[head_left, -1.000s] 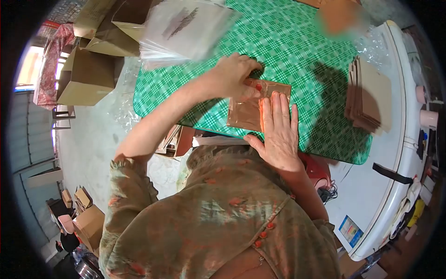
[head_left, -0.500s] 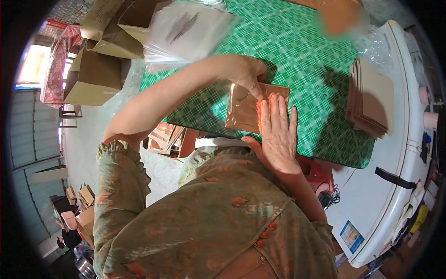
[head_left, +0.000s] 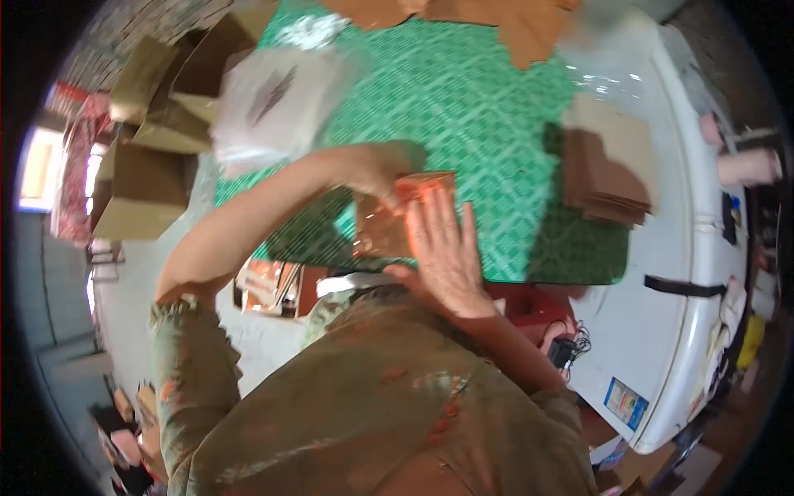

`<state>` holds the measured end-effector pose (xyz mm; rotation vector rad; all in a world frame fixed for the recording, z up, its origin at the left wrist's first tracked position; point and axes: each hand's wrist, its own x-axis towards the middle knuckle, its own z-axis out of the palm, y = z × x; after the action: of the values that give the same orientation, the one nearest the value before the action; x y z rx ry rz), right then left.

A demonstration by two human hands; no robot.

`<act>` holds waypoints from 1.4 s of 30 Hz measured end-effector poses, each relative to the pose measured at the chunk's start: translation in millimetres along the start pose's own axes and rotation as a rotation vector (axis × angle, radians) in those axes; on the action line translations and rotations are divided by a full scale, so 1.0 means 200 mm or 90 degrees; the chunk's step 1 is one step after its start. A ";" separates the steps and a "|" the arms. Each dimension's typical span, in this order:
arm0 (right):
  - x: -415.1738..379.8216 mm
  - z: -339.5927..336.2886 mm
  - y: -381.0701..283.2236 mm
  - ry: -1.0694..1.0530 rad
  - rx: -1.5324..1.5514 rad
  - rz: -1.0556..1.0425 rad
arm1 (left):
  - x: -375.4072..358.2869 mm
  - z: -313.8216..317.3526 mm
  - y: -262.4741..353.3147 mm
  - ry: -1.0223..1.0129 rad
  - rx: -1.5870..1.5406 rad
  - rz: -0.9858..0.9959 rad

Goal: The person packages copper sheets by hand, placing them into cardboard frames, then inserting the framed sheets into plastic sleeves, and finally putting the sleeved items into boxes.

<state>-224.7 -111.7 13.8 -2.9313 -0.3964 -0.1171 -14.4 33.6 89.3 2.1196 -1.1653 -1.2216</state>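
A flat brown square packet in shiny clear plastic [head_left: 382, 230] lies near the front edge of the green checked tablecloth [head_left: 504, 124]. My left hand [head_left: 385, 172] is bent over its far left part, thumb side down on the plastic, its other fingers curled and partly hidden. Flat on the right part of the packet rests my right hand [head_left: 451, 260], fingers stretched out and thumb apart. Bright orange shows around the right fingertips. Motion blurs both hands and the packet.
Clear plastic bags [head_left: 269, 107] are stacked at the far left of the table. Brown flat pieces [head_left: 608, 157] form a pile on the right. Orange-brown sheets [head_left: 529, 29] lie at the far edge. Cardboard boxes [head_left: 145, 194] stand left, and a white surface [head_left: 653, 322] borders the right.
The whole view has shifted, so the table things appear further left. The packet's far right corner looks more folded or raised. Both hands stay on the packet.
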 end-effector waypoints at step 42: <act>0.27 -0.66 2.10 0.339 0.033 0.175 | -0.34 0.19 -0.18 0.100 -0.357 -0.080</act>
<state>-66.0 -520.3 79.2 -2.7193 0.0833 -0.8049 -48.1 111.7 77.8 1.8319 -0.5410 -1.2308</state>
